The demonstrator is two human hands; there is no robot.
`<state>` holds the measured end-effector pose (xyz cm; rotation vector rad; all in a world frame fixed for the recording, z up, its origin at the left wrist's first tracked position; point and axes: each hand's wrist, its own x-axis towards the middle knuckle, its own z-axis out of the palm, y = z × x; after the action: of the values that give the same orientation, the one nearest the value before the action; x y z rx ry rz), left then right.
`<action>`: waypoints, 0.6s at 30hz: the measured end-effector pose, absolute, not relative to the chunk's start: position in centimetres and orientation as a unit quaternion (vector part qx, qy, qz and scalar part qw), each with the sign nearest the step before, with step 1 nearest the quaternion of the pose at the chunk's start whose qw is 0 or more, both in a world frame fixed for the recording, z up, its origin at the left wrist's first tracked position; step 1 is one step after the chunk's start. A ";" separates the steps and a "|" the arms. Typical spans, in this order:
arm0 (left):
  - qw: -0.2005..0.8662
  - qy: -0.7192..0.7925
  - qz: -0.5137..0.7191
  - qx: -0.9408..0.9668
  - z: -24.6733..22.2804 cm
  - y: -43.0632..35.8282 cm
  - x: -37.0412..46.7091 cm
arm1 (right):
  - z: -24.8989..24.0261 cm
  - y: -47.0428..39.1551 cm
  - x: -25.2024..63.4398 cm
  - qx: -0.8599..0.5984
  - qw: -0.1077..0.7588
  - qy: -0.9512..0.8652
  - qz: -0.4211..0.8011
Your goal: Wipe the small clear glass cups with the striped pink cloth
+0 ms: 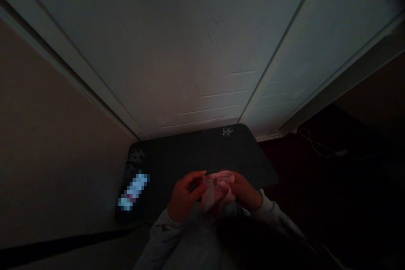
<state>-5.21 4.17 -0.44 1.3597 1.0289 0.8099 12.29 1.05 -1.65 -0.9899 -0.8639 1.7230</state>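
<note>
Over the near edge of a dark tabletop (186,152), both hands are closed on a small piece of pink cloth (217,198). My left hand (183,196) pinches its left side between thumb and fingers. On the opposite side, my right hand (247,190) grips the upper right part, where the fabric loops round. Folds hang down between the hands towards my lap. Dim light hides the exact kind of cloth item and some of the fingertips.
A bright, pixelated rectangle (133,192) lies on the table's left side. Small clear items (227,131) sit at the back right, with others (136,155) at the back left. Pale panels with heart patterns (187,88) rise behind. A white cable (316,145) lies on the floor at right.
</note>
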 end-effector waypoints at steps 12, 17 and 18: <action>0.571 0.441 0.340 0.603 -1.1 4.2 -5.8 | -2.1 1.3 12.3 -0.420 0.471 -0.366 0.684; 0.569 0.445 0.337 0.605 -1.6 4.2 -6.0 | -1.9 1.4 12.1 -0.421 0.464 -0.351 0.696; 0.569 0.445 0.336 0.605 -1.6 4.2 -6.0 | -1.9 1.4 12.1 -0.418 0.464 -0.350 0.698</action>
<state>-5.96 4.20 -1.62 1.4201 1.0447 0.7881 12.09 1.40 -1.86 -1.0274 -0.8590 1.7153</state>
